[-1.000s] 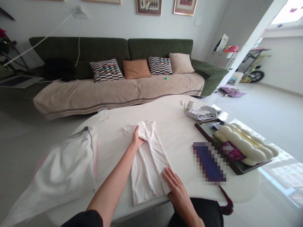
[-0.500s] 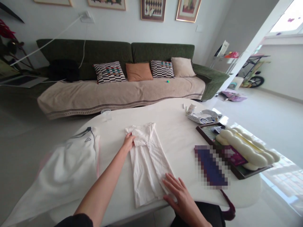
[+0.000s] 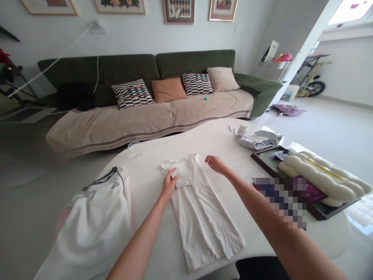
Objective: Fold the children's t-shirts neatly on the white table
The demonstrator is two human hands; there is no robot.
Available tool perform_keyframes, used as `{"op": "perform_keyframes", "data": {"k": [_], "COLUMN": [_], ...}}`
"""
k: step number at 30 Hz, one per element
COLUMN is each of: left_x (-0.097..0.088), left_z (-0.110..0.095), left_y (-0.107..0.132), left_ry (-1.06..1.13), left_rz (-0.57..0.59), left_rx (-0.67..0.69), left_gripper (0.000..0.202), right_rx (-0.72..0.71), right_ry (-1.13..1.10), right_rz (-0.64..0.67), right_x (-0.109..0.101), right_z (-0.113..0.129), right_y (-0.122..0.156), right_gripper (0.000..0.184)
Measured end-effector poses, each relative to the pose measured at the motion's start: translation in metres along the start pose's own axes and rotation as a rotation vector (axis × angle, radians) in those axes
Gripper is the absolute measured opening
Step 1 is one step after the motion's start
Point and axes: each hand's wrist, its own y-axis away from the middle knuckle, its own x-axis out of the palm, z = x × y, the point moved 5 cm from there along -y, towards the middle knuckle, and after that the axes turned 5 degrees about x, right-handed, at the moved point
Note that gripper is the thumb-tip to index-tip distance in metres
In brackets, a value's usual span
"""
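- Left hand (image 3: pixel 169 186) rests on the upper part of a folded white garment (image 3: pixel 204 223), its grip unclear.
- Right hand (image 3: pixel 217 164), fingers curled, palm hidden, is just beside the garment.

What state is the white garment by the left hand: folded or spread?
Partly folded: the white garment has its far end doubled over in a flap, which the left hand touches.

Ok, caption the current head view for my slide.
Left hand on a white garment, right hand apart from it, over a white table.
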Motion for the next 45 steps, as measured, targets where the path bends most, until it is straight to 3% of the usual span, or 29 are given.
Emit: {"op": "perform_keyframes", "data": {"k": [6,11,18,24,29,33,37,40,45], "left_x": [-0.001,-0.001,-0.001,-0.003,0.003,0.003,0.003,0.003,0.006], "left_z": [-0.001,0.002,0.005,0.002,0.004,0.005,0.003,0.001,-0.006], "left_y": [0.002,0.003,0.004,0.006,0.007,0.006,0.004,0.004,0.003], "left_ry": [0.03,0.06,0.05,0.044,0.029,0.022,-0.015,-0.07,-0.262], "left_rz": [0.003,0.015,0.033,0.007,0.041,0.03,0.03,0.018,0.001], "left_rx": [-0.001,-0.012,0.001,0.015,-0.07,-0.083,-0.045,-0.032,0.003], "left_gripper": [0.051,0.052,0.054,0.061,0.071,0.071,0.07,0.07,0.066], "right_rx": [-0.036,-0.053,-0.045,0.082,0.171,0.097,-0.043,-0.066,-0.04], "right_ry": [0.104,0.199,0.327,0.396,0.357,0.3,0.255,0.229,0.196], "right_rz": [0.049,0.141,0.243,0.142,0.023,-0.057,-0.013,0.046,0.023], "right_x": [0.012,0.021,0.01,0.013,0.019,0.026,0.056,0.074,0.07], "right_z": [0.019,0.023,0.028,0.046,0.056,0.07,0.08,0.078,0.079], "right_y": [-0.055,-0.067,-0.086,-0.092,-0.077,-0.038,0.011,0.028,0.051], "right_gripper": [0.045,0.022,0.029,0.032,0.034,0.039,0.048,0.055,0.061]}}
